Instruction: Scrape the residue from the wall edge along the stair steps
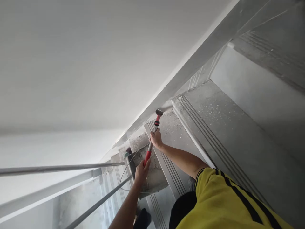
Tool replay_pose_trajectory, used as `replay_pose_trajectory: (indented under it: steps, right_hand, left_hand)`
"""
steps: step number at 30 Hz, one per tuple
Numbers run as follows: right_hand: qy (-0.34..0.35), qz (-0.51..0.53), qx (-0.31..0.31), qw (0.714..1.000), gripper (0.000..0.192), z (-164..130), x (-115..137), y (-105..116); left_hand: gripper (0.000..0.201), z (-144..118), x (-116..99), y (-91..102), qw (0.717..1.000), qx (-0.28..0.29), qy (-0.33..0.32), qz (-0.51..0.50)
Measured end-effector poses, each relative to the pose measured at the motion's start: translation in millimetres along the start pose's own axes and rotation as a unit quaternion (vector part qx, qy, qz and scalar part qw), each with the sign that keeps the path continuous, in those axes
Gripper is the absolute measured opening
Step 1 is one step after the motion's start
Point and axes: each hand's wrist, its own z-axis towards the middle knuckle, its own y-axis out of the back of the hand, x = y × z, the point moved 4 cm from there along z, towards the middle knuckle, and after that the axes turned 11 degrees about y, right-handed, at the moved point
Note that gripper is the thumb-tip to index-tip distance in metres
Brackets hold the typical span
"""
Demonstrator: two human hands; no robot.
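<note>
Both hands, left [142, 171] and right [156, 139], clenched on hammer [152, 140] handle; head near wall [71, 63], above dusty step [173, 130].

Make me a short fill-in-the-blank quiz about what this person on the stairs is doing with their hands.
Both hands grip one long-handled ____.
The right hand holds the hammer nearer its head, and the left hand holds the ____ grip at the end.
The hammer head rests by the white wall on a dusty stair ____.

Missing words: hammer; red; step
</note>
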Motion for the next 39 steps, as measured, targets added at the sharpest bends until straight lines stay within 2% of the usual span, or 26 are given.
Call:
replay_pose_trajectory:
  steps: [3, 6, 9, 12, 14, 16, 19, 21, 27, 33, 37, 39]
  right_hand:
    - [-0.020, -0.039, 0.006, 0.999, 0.026, 5, 10, 14]
    - [-0.050, -0.054, 0.015, 0.997, 0.030, 9, 21, 29]
    - [-0.046, -0.023, 0.006, 0.999, 0.031, 12, 29, 38]
    - [-0.033, 0.005, -0.023, 0.999, 0.030, 17, 34, 44]
    - [-0.031, 0.005, -0.038, 0.999, 0.030, 16, 36, 44]
    - [-0.030, -0.001, -0.047, 0.998, 0.029, 11, 34, 42]
    - [-0.031, 0.002, -0.006, 1.000, 0.027, -1, 28, 30]
    - [-0.031, 0.019, 0.022, 0.999, 0.027, -2, 27, 25]
    - [-0.029, 0.034, -0.045, 0.998, 0.028, 20, 41, 50]
    - [-0.041, 0.015, 0.005, 0.999, 0.029, 6, 45, 45]
    - [-0.045, 0.020, -0.028, 0.998, 0.028, 20, 56, 53]
    - [-0.044, 0.028, -0.041, 0.998, 0.027, 21, 60, 53]
  left_hand:
    - [0.048, -4, -11, -5.0, 1.000, -0.008, -0.020, 0.019]
    - [0.050, -16, -25, -10.6, 1.000, 0.012, -0.006, 0.005]
    - [0.048, -27, -39, -9.6, 1.000, 0.017, 0.003, 0.005]
    - [0.045, -28, -53, -4.2, 0.999, 0.004, -0.025, 0.019]
    - [0.043, -27, -54, -3.7, 0.999, 0.007, -0.039, 0.020]
    - [0.044, -28, -47, -7.2, 0.999, 0.022, -0.030, 0.013]
    - [0.047, -32, -26, -13.3, 0.999, 0.041, 0.033, 0.000]
    - [0.048, -32, -22, -12.1, 0.998, 0.038, 0.052, 0.006]
    - [0.045, -27, -61, -4.5, 0.998, 0.013, -0.040, 0.050]
    - [0.044, -40, -48, -15.2, 0.999, 0.029, 0.033, 0.032]
    - [0.045, -37, -70, -2.8, 0.999, 0.006, -0.026, 0.044]
    - [0.046, -39, -74, 2.4, 0.999, 0.003, -0.034, 0.038]
